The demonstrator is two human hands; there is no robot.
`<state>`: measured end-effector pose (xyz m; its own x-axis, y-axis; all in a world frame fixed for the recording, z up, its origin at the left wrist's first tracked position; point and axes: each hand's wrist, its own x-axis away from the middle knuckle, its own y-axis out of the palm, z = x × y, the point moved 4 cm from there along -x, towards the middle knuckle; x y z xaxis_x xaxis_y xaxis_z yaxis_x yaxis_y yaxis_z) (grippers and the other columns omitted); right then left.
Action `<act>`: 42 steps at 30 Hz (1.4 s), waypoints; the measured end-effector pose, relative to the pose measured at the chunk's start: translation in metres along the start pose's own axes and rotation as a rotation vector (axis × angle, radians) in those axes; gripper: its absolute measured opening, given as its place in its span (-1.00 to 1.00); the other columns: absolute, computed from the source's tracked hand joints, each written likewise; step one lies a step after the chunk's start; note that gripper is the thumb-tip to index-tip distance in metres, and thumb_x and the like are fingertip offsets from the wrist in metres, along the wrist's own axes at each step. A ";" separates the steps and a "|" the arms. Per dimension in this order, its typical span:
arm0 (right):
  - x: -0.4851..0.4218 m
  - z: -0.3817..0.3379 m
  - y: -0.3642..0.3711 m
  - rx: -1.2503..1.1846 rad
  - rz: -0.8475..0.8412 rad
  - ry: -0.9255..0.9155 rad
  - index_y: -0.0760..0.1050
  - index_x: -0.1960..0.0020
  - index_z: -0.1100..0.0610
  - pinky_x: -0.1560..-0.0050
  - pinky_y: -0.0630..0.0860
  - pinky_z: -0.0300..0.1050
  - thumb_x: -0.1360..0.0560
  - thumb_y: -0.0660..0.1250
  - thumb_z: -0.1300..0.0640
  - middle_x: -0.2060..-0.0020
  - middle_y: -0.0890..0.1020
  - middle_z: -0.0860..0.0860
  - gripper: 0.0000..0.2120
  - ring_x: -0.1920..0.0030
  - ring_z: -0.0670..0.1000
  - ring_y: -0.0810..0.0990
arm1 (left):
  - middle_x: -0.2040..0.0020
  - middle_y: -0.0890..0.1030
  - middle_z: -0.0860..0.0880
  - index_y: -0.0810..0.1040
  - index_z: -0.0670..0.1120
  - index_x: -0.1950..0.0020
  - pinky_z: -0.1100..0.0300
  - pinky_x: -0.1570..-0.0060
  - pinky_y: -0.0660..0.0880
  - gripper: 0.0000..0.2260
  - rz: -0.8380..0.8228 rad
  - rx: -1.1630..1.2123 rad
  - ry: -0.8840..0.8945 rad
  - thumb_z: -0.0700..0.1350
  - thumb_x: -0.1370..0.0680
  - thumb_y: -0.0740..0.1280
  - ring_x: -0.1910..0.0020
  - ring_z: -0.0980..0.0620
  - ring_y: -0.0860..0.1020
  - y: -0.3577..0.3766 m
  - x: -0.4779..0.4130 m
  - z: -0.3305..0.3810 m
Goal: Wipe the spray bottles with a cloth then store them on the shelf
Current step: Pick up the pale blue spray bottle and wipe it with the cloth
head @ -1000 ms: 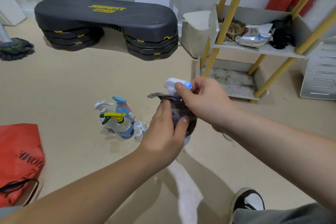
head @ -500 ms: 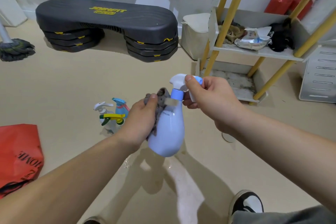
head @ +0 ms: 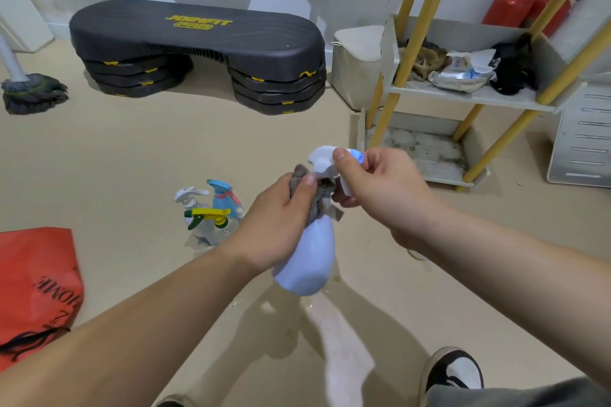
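**One bottle in hand, three waiting on the floor**

Head view. One pale blue spray bottle is hanging in mid-air between the two hands. It is nearly upright, above the beige floor and well apart from the shelf.

The right hand is gripping the bottle's white trigger head, with the thumb lying over the top and the fingers curling under the nozzle. The left hand is wrapping fingers and thumb round one grey cloth, pressing it bunched against the bottle's neck.

Three more spray bottles are standing close together on the floor, left of the hands:
- one white-triggered bottle
- one blue-headed bottle
- one yellow-triggered bottle

The shelf is showing two white trays on yellow posts. The upper tray is carrying rags and a wipes packet, and the lower is showing a stained base. Two red fire extinguishers are standing behind it.

Also lying around the room are one black step platform, one mop, one red bag and one white bin.

Against half a second ago, the cloth is now sitting higher. It was lying along the bottle's shoulder with the blue collar showing, and it is now covering that collar. The right hand is keeping the same grip on the trigger head.
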<state>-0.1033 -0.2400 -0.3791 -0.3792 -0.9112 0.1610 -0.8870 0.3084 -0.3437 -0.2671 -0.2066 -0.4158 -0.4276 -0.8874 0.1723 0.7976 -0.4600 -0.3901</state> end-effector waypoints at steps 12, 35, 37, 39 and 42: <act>0.009 -0.009 0.010 -0.073 -0.294 -0.001 0.48 0.22 0.18 -0.14 0.67 0.13 -0.66 0.31 -0.06 0.28 0.69 0.02 -0.61 0.11 0.03 0.74 | -0.05 0.75 -0.06 0.65 0.01 -0.13 -0.27 -0.24 0.59 -0.62 0.199 0.409 -0.097 0.25 -0.64 0.22 -0.10 -0.16 0.72 -0.016 -0.003 0.010; 0.024 -0.022 0.014 0.059 -0.367 -0.016 0.59 0.11 0.28 0.24 0.53 -0.10 -0.64 0.35 0.18 0.37 0.66 0.05 -0.79 0.36 -0.05 0.55 | 0.14 0.60 -0.15 0.48 -0.13 -0.08 0.17 0.29 0.49 -0.63 0.133 0.280 -0.151 0.12 -0.76 0.06 0.27 -0.07 0.55 -0.004 0.000 0.000; 0.024 -0.025 0.014 0.049 -0.384 -0.013 0.59 0.04 0.35 0.24 0.52 -0.09 -0.66 0.31 0.20 0.34 0.67 0.05 -0.79 0.34 -0.04 0.55 | 0.23 0.63 -0.07 0.53 -0.14 -0.01 0.37 0.44 0.44 -0.62 0.125 0.328 -0.283 0.07 -0.77 0.08 0.35 0.06 0.59 -0.003 0.002 -0.007; 0.021 -0.026 0.012 0.000 -0.403 0.037 0.58 -0.01 0.40 0.24 0.51 -0.07 -0.65 0.26 0.29 0.30 0.68 0.11 -0.81 0.29 0.02 0.56 | 0.19 0.71 0.04 0.60 -0.05 0.00 0.35 0.32 0.53 -0.65 0.170 0.404 -0.284 0.06 -0.76 0.10 0.21 0.15 0.68 -0.002 0.001 -0.006; 0.019 -0.024 0.009 -0.093 -0.434 0.149 0.61 -0.02 0.39 0.27 0.50 -0.07 -0.52 0.17 0.46 0.27 0.69 0.17 -0.76 0.25 0.09 0.57 | 0.07 0.75 -0.03 0.62 -0.03 -0.11 0.15 0.20 0.58 -0.65 0.266 0.458 -0.237 0.12 -0.75 0.11 0.16 -0.05 0.68 -0.008 -0.003 0.006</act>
<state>-0.1251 -0.2478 -0.3567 0.0048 -0.9144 0.4048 -0.9893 -0.0634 -0.1316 -0.2695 -0.2000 -0.4077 -0.1225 -0.9322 0.3406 0.9899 -0.1395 -0.0258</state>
